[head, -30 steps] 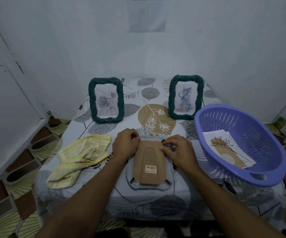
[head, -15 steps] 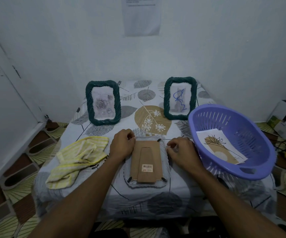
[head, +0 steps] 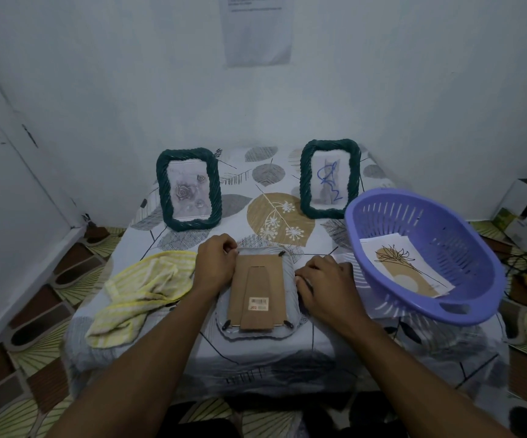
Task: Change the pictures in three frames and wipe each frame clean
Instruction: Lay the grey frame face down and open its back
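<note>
frame (head: pixel 257 298) face-down, backing on | left hand (head: pixel 216 267) curled at top-left clip | right hand (head: pixel 327 281) curled at right edge, grip unclear | risk: forced clip snaps, glass slides

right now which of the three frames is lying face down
The frame between the left hand and right hand, cardboard back up; both green frames stand upright.

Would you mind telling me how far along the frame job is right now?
Nothing looks finished yet. In hand: one frame lies face down with its cardboard back on, the left hand and right hand working at its edges. Left: two green frames stand upright with pictures inside, prints wait in the basket, and the cloth lies unused.
</note>
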Tool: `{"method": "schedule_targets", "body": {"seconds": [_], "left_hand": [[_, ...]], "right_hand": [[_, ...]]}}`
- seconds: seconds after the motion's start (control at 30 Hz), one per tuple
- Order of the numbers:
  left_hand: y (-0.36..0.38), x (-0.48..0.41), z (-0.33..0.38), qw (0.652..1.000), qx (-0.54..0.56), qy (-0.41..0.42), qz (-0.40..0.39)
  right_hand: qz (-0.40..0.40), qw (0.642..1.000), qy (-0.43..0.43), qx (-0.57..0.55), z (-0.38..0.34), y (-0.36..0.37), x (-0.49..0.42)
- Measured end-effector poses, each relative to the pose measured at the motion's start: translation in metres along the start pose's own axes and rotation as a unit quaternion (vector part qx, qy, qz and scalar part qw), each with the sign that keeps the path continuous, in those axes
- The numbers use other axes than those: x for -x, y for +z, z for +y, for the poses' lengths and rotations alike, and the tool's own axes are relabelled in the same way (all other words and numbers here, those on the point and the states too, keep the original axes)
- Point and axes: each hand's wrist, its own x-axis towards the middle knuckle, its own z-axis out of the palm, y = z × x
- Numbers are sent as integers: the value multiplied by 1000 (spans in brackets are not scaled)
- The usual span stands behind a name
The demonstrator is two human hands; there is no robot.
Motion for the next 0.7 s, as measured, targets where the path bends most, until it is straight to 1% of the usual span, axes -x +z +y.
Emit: {"method": "schedule_targets", "body": {"seconds": [0.07,0.17,0.27,0.4,0.5,0.57,0.7], "left_hand": [[-4,-2,-5,1000,-7,-4,-6],[-7,-1,-6,999,-37,8,-15],[-1,0,6,994,-65,80,-23],[16,-1,33,980,-82,148,-107],[28,-1,36,981,-59,136,-127],[32,-1,35,985,-33,120,-116],[34,-4,38,987,-35,107,-111]], "right_hand": [[0,1000,-4,2,-5,2,-4],[2,999,13,-30,-3,4,-8],[17,998,23,-52,10,3,-9],[22,999,21,-32,15,5,-6],[21,1000,16,-16,12,6,-6],[22,999,19,-13,12,7,-6],[21,1000,18,-9,13,8,-7]]}}
